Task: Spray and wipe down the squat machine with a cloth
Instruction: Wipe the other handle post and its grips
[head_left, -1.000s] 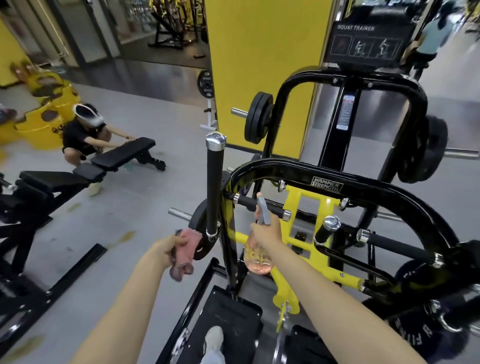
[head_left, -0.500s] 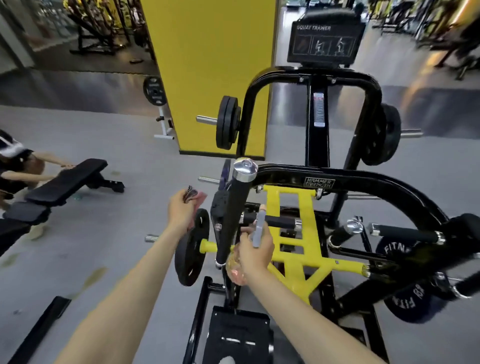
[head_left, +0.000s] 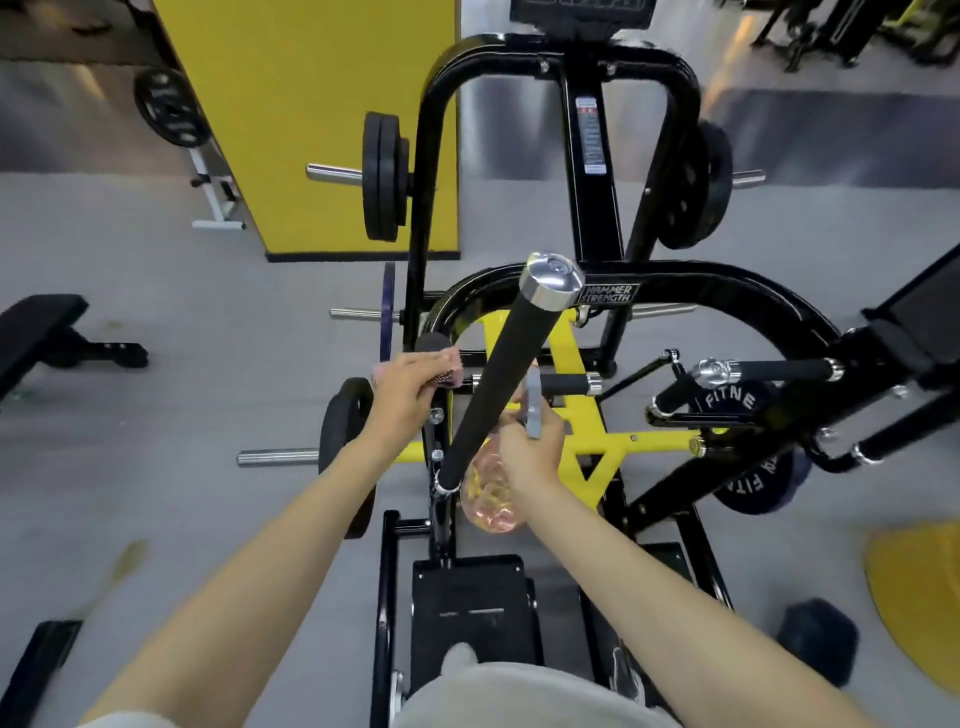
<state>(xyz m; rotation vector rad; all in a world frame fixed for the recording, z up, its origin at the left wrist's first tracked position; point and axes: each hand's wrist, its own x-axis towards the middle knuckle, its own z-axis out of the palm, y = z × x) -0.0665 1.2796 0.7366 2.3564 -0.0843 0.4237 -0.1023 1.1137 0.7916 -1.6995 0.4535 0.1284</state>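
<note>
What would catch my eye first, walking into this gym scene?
A long black handle with a chrome cap juts up toward the camera at centre. Left of it, the left hand holds a pink cloth at the squat machine; right of it, the right hand grips a spray bottle.

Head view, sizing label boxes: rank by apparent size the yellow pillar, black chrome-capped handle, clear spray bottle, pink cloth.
Yellow pillar
Black chrome-capped handle, enlarged by nearness
Clear spray bottle
Pink cloth, mostly hidden under the left hand
</note>
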